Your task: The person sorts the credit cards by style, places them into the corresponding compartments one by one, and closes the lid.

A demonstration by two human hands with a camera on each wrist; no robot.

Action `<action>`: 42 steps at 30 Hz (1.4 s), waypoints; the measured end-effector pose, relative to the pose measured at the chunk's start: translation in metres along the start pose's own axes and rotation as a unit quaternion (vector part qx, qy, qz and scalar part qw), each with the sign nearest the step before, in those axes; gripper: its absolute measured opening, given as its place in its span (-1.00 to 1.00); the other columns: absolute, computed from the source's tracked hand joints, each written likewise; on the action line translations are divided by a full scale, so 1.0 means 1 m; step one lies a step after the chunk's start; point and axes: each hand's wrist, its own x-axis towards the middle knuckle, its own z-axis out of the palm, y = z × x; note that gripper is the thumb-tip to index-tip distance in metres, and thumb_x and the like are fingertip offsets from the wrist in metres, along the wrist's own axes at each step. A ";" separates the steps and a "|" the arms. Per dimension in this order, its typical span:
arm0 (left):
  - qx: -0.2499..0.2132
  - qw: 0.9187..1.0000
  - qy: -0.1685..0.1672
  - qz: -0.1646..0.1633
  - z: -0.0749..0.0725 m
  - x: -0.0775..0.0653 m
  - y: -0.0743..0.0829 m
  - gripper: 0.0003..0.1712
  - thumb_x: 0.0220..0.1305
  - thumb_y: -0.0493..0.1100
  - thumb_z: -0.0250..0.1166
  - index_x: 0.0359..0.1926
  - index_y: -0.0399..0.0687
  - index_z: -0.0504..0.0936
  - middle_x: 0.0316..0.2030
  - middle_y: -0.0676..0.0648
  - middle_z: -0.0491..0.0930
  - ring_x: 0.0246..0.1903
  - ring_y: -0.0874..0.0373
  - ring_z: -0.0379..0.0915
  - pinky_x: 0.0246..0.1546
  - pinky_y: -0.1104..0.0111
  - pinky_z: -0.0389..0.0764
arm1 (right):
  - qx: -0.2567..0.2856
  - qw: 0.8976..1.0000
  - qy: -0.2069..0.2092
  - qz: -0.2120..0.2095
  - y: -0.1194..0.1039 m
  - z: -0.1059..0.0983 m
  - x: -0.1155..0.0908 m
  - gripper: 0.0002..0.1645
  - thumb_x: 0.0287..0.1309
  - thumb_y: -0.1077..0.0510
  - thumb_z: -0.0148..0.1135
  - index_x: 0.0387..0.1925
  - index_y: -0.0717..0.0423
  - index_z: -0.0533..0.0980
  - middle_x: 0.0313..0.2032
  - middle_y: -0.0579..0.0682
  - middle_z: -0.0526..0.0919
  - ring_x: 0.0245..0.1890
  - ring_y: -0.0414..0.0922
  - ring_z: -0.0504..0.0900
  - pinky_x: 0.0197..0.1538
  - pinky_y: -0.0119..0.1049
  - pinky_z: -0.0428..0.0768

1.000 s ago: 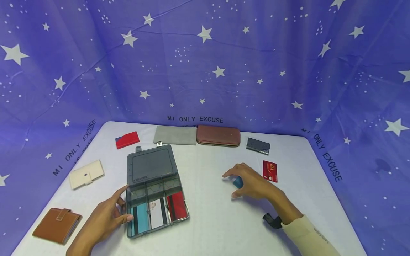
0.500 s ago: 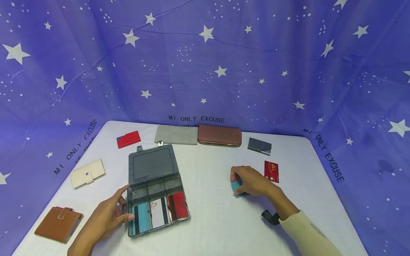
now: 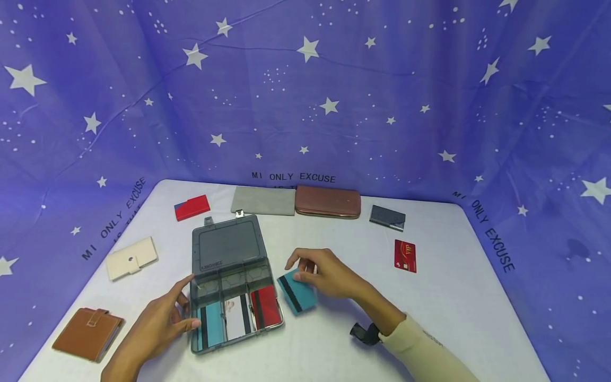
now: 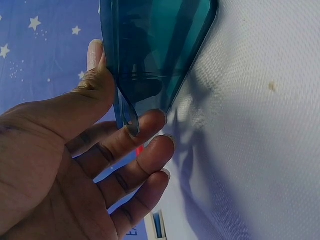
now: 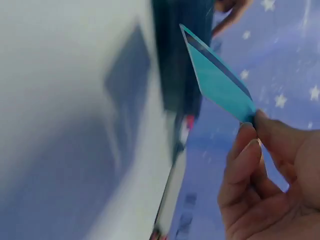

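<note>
A grey see-through plastic organizer box (image 3: 228,289) lies with its lid raised, left of the middle. Blue, white and red cards (image 3: 236,317) sit in its front compartments. My left hand (image 3: 155,329) holds the box's left side, the thumb over the rim and the fingers along the wall; in the left wrist view, the fingertips (image 4: 156,150) lie near the box corner. Just right of the box, my right hand (image 3: 329,273) pinches a blue card with a dark stripe (image 3: 297,293) by one corner, above the table. The right wrist view shows this blue card (image 5: 220,82) tilted between thumb and fingers.
A red card (image 3: 405,256) and a dark card holder (image 3: 387,218) lie at the right. Along the back are a grey pouch (image 3: 263,201) and a maroon wallet (image 3: 328,202). A red case (image 3: 192,207), cream wallet (image 3: 131,259) and brown wallet (image 3: 88,335) line the left.
My right hand came down on the blue card, took hold of it, lifted it and carried it left to beside the box. The left hand stayed on the box.
</note>
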 end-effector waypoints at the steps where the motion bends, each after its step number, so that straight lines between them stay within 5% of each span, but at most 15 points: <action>1: -0.001 1.000 0.000 -0.001 0.000 0.000 0.000 0.06 -0.03 -0.02 0.56 0.46 -0.04 0.22 -0.22 0.04 0.57 -0.51 0.50 0.31 -0.49 0.44 0.39 | 0.008 1.000 0.008 -0.002 -0.005 0.005 0.005 -0.79 0.26 0.14 0.34 -0.11 -0.21 0.61 -0.42 -0.19 0.60 -0.44 -0.20 0.53 -0.34 -0.32 0.54; 10: -0.003 1.000 -0.010 -0.014 0.000 0.000 0.001 0.07 -0.01 -0.01 0.55 0.47 -0.03 0.20 -0.21 0.03 0.57 -0.50 0.49 0.33 -0.48 0.44 0.42 | 0.074 0.995 0.066 0.023 -0.041 0.058 0.042 -0.92 0.22 0.09 0.39 -0.25 -0.17 0.65 -0.48 -0.22 0.64 -0.58 -0.19 0.55 -0.53 -0.38 0.53; 19: -0.003 1.000 -0.010 -0.013 0.000 0.000 0.001 0.07 0.00 -0.01 0.55 0.48 -0.02 0.19 -0.20 0.02 0.58 -0.51 0.49 0.33 -0.49 0.45 0.41 | 0.123 0.988 0.052 0.076 -0.062 0.115 0.069 -0.87 0.18 0.18 0.41 -0.22 0.04 0.63 -0.59 -0.18 0.66 -0.69 -0.17 0.65 -0.62 -0.33 0.61; 26: -0.001 1.000 -0.008 -0.009 0.001 0.000 -0.001 0.06 0.01 -0.01 0.55 0.48 -0.02 0.19 -0.22 0.04 0.57 -0.53 0.50 0.31 -0.50 0.45 0.38 | -0.073 0.995 0.051 0.038 -0.068 0.139 0.082 -0.85 0.11 0.05 0.48 -0.30 -0.05 0.66 -0.58 -0.33 0.53 -0.61 -0.47 0.45 -0.50 -0.60 0.43; 31: -0.005 1.000 -0.003 -0.005 0.000 -0.001 -0.002 0.06 0.00 -0.03 0.55 0.47 -0.04 0.20 -0.23 0.04 0.56 -0.54 0.50 0.31 -0.50 0.45 0.38 | -0.256 0.966 0.041 0.000 -0.073 0.151 0.084 -0.86 0.06 -0.13 0.50 -0.36 -0.26 0.71 -0.50 -0.33 0.46 -0.52 -0.44 0.32 -0.52 -0.57 0.29; 35: -0.005 1.000 0.001 0.001 0.001 -0.001 -0.002 0.07 -0.01 -0.03 0.55 0.48 -0.04 0.20 -0.23 0.04 0.56 -0.53 0.50 0.30 -0.51 0.46 0.38 | -0.317 0.948 0.017 -0.012 -0.075 0.151 0.081 -0.80 0.11 -0.21 0.43 -0.27 -0.30 0.76 -0.44 -0.28 0.45 -0.46 -0.38 0.31 -0.52 -0.52 0.27; 38: -0.004 1.000 0.002 0.004 0.002 -0.001 -0.002 0.07 0.00 -0.04 0.55 0.48 -0.05 0.19 -0.23 0.04 0.57 -0.53 0.50 0.30 -0.50 0.46 0.39 | -0.270 0.962 -0.002 -0.026 -0.072 0.143 0.076 -0.75 0.19 -0.22 0.36 -0.17 -0.28 0.75 -0.41 -0.28 0.45 -0.42 -0.38 0.32 -0.45 -0.54 0.29; 42: -0.001 1.000 -0.001 0.002 0.002 -0.001 -0.002 0.07 0.00 -0.02 0.55 0.48 -0.04 0.19 -0.23 0.04 0.58 -0.53 0.51 0.31 -0.50 0.46 0.39 | -0.142 0.988 0.001 -0.056 -0.060 0.125 0.064 -0.68 0.27 -0.16 0.31 -0.03 -0.18 0.69 -0.29 -0.24 0.54 -0.31 -0.36 0.42 -0.28 -0.60 0.37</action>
